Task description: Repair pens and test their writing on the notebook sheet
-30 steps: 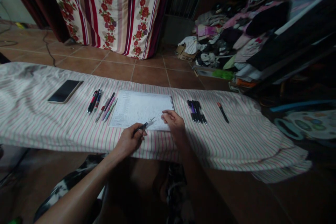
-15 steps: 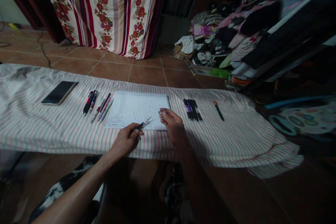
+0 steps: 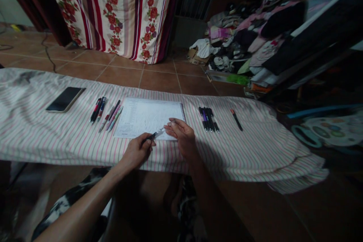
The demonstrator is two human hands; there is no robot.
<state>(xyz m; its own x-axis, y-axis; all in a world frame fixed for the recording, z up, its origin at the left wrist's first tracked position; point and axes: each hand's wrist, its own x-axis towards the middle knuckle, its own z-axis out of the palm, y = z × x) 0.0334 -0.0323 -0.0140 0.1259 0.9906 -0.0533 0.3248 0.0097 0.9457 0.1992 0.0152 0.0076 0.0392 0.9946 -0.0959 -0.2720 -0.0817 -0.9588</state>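
Note:
My left hand (image 3: 138,148) is closed around a pen (image 3: 153,135) with a black part and a pale, see-through end. The pen points up and to the right, above the lower edge of a white spiral notebook (image 3: 150,115). My right hand (image 3: 183,136) is pinched close to the pale end of the pen. A thin, small piece shows at its fingertips, too small to name. Whether the right fingers touch the pen, I cannot tell. Left of the notebook lie several pens (image 3: 113,116) in pale and dark colours.
Farther left on the striped cloth (image 3: 255,151) are more pens (image 3: 98,110) and a phone (image 3: 65,99). To the right lie a row of black and purple pens (image 3: 208,119) and a single black-and-orange pen (image 3: 236,119). Heaped clothes (image 3: 244,34) stand beyond on the tiled floor.
My right hand has moved left, towards the pale end of the pen. The left hand stays in nearly the same place, still holding the pen.

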